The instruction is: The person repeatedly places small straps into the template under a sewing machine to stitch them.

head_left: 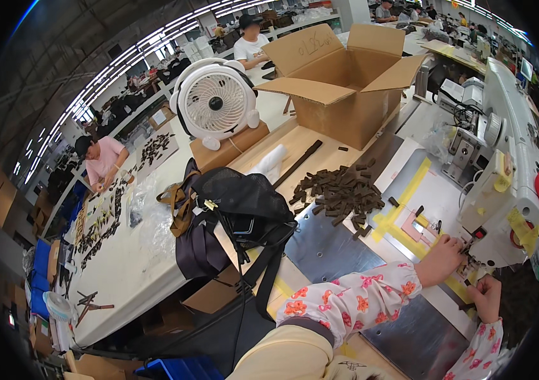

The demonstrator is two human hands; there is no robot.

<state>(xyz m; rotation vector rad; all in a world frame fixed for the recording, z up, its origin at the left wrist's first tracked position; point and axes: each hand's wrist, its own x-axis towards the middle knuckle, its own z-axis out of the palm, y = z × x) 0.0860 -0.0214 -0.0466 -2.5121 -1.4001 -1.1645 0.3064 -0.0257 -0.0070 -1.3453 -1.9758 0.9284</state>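
Two hands at one sewing machine; one brown-strip heap nearby.

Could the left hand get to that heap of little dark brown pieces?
Probably yes. The left hand is by the white machine, and the heap of dark brown pieces lies leftward and farther out; nothing tall seems to stand between, mainly yellow tape and a few loose pieces.

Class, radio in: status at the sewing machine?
Left hand, right hand at sewing machine; grips unclear. Dark pieces heaped nearby. Black bag apart from both hands.
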